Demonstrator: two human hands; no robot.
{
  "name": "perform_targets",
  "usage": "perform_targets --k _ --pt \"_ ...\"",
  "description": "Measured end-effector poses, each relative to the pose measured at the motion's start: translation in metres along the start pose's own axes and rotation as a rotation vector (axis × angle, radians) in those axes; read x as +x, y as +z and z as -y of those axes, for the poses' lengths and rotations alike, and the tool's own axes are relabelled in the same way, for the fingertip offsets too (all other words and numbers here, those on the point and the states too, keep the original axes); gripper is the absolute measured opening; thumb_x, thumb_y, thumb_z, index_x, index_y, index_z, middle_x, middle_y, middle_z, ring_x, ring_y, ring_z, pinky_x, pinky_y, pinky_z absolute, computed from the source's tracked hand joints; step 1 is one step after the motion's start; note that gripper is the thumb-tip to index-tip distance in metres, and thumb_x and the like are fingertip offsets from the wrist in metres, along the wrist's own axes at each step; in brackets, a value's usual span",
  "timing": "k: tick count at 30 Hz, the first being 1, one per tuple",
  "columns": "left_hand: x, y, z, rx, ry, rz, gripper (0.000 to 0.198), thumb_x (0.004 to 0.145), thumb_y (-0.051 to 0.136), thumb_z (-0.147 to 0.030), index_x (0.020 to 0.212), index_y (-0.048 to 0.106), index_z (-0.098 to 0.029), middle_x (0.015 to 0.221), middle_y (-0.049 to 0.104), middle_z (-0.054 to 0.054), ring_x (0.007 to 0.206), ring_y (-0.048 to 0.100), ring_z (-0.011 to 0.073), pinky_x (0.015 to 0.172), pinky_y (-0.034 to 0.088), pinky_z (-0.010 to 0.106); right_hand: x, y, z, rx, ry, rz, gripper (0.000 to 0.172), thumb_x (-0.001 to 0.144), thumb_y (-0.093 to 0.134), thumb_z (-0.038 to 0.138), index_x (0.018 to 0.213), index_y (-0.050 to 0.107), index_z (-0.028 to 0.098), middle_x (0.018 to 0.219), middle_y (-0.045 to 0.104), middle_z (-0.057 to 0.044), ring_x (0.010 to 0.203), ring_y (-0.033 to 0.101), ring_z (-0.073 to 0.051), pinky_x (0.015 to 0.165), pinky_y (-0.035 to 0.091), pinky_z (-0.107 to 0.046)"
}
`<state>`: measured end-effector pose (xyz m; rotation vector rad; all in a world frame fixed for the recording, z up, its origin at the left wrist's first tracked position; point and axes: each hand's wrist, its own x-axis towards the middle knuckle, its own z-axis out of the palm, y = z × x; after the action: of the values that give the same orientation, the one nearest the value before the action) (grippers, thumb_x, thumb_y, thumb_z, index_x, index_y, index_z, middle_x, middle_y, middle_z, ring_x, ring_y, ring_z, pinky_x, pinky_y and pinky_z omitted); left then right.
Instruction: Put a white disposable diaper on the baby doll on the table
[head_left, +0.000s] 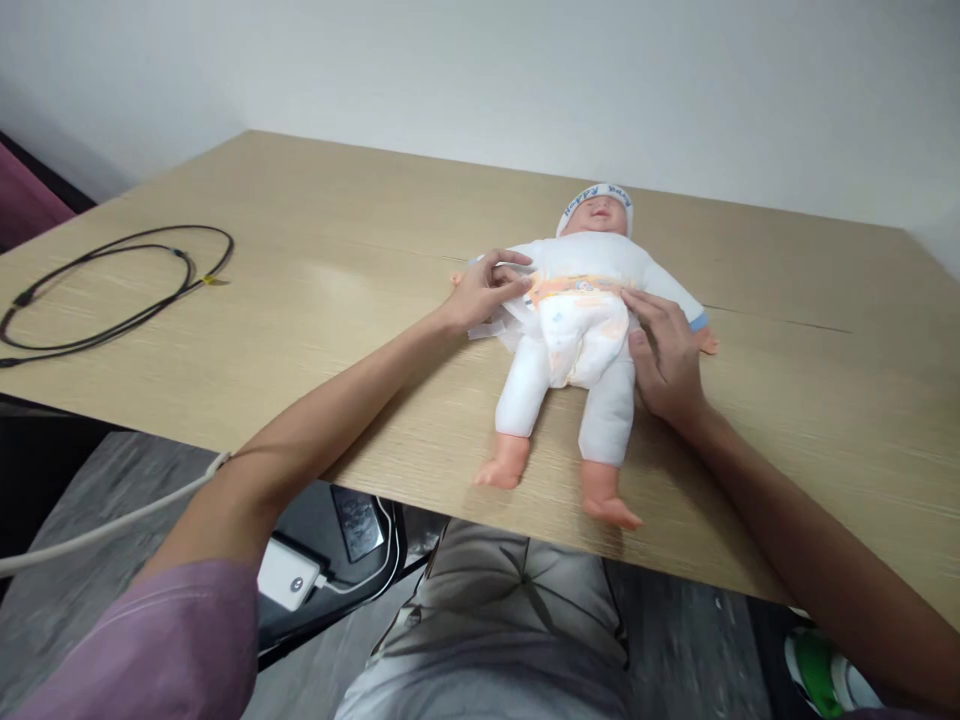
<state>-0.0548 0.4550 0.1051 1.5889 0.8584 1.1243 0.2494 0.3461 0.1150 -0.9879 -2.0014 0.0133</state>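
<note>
A baby doll [604,250] in a white outfit and a white cap with blue lettering lies on its back on the wooden table, feet toward me. Around its hips is a white diaper [581,335] with an orange patterned waistband. My left hand [491,290] is at the diaper's left side, thumb and fingers closed on its edge near the waistband; a thin translucent flap hangs below. On the other side, my right hand [667,350] rests against the diaper and the doll's hip, fingers apart, fingertips touching the waistband's end.
A looped black cable [120,330] lies on the table [337,220] at the left. Below the front edge, a black tray or seat [322,530] holds a white power bank [289,572] and a dark phone-like device [358,522]. A white cable crosses by my left arm.
</note>
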Motion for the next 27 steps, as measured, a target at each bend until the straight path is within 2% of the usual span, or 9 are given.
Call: perform_targets --k 4,8,12,15,18,20,22,24,27 --pt "-0.011 0.0 -0.005 0.184 0.031 -0.072 0.029 0.097 0.075 -0.038 0.119 0.064 -0.022 0.084 0.071 0.0 0.069 0.059 0.0136 0.066 0.045 0.027 -0.001 -0.002 -0.002 0.014 0.006 0.018 0.046 0.116 0.045 0.037 0.157 0.061 0.024 0.155 0.063 -0.012 0.147 0.057 -0.033 0.127 0.045 -0.059" --pt "-0.029 -0.009 -0.018 0.647 0.051 -0.126 0.028 0.104 0.064 -0.048 0.11 0.063 -0.021 0.102 0.076 0.007 0.084 0.065 0.0197 0.078 0.048 0.033 0.002 -0.008 0.001 -0.017 0.005 0.002 0.046 0.117 0.042 0.037 0.157 0.063 0.026 0.159 0.061 -0.01 0.147 0.057 -0.033 0.126 0.046 -0.058" --pt "-0.04 -0.021 -0.028 0.974 -0.05 0.027 0.045 0.099 0.061 -0.066 0.093 0.06 -0.022 0.092 0.071 0.01 0.087 0.062 0.0272 0.074 0.043 0.038 0.029 -0.016 0.008 -0.003 0.0 0.015 0.048 0.117 0.04 0.04 0.158 0.062 0.028 0.159 0.061 -0.008 0.149 0.056 -0.032 0.127 0.044 -0.056" --pt "-0.039 -0.025 -0.033 1.065 -0.143 0.186 0.043 0.09 0.069 -0.063 0.08 0.056 -0.023 0.084 0.067 0.008 0.082 0.06 0.027 0.068 0.038 0.037 0.068 -0.013 0.01 0.023 0.025 0.205 0.051 0.116 0.044 0.049 0.159 0.06 0.026 0.161 0.06 -0.008 0.151 0.054 -0.032 0.13 0.041 -0.056" --pt "-0.036 -0.028 -0.038 1.035 -0.249 0.27 0.041 0.089 0.069 -0.058 0.073 0.055 -0.023 0.077 0.063 0.005 0.073 0.056 0.0232 0.064 0.034 0.036 0.109 0.003 0.009 0.024 0.029 0.47 0.055 0.111 0.053 0.053 0.155 0.062 0.022 0.158 0.062 -0.011 0.149 0.054 -0.035 0.129 0.04 -0.057" --pt "-0.035 -0.031 -0.042 0.918 -0.316 0.314 0.043 0.09 0.068 -0.057 0.068 0.054 -0.023 0.07 0.058 0.002 0.065 0.051 0.0194 0.062 0.032 0.034 0.13 0.016 0.008 0.015 0.035 0.587 0.048 0.105 0.062 0.049 0.143 0.07 0.021 0.147 0.069 -0.012 0.14 0.06 -0.036 0.123 0.044 -0.057" --pt "-0.034 -0.035 -0.044 0.74 -0.323 0.309 0.047 0.089 0.069 -0.059 0.065 0.052 -0.023 0.066 0.052 0.0 0.061 0.045 0.0168 0.059 0.03 0.033 0.142 0.028 0.007 0.025 0.108 0.613 0.039 0.097 0.069 0.041 0.131 0.075 0.021 0.13 0.075 -0.01 0.123 0.067 -0.034 0.111 0.051 -0.052" --pt "-0.033 -0.038 -0.043 0.527 -0.26 0.247 0.05 0.087 0.072 -0.061 0.063 0.051 -0.023 0.064 0.046 0.0 0.06 0.04 0.0158 0.058 0.027 0.032 0.146 0.037 0.008 0.055 0.195 0.58 0.034 0.092 0.072 0.032 0.124 0.077 0.022 0.116 0.075 -0.008 0.109 0.069 -0.031 0.1 0.054 -0.047" --pt "-0.031 -0.034 -0.043 0.296 -0.17 0.162 0.053 0.089 0.072 -0.06 0.062 0.046 -0.023 0.063 0.036 -0.002 0.06 0.032 0.0149 0.059 0.02 0.032 0.14 0.044 0.008 0.119 0.206 0.491 0.034 0.086 0.069 0.021 0.119 0.077 0.023 0.113 0.072 -0.007 0.109 0.066 -0.029 0.101 0.051 -0.046"
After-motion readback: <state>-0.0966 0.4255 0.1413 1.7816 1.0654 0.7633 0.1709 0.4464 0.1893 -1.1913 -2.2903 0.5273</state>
